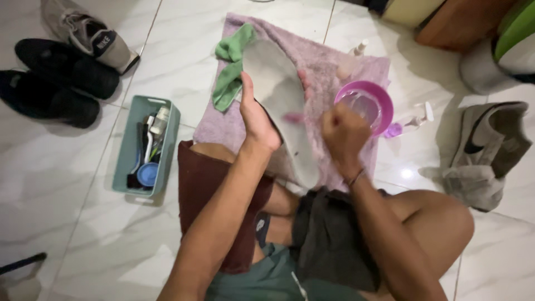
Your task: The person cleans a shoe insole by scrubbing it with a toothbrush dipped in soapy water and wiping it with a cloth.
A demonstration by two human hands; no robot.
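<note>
Spill risk imo: right hand (pixel 343 132) fisted around a pink brush (pixel 293 117), bowl (pixel 365 103) at 3 o'clock; left hand (pixel 257 120) clamps the sole (pixel 281 106).

On the white tile floor (pixel 83 234) stands a teal box (pixel 123 150) with brushes inside. Two black shoes (pixel 56 78) and a grey sneaker (pixel 89 33) lie at the upper left. Another grey sneaker (pixel 487 150) lies at the right, near two small spray bottles (pixel 415 118).
</note>
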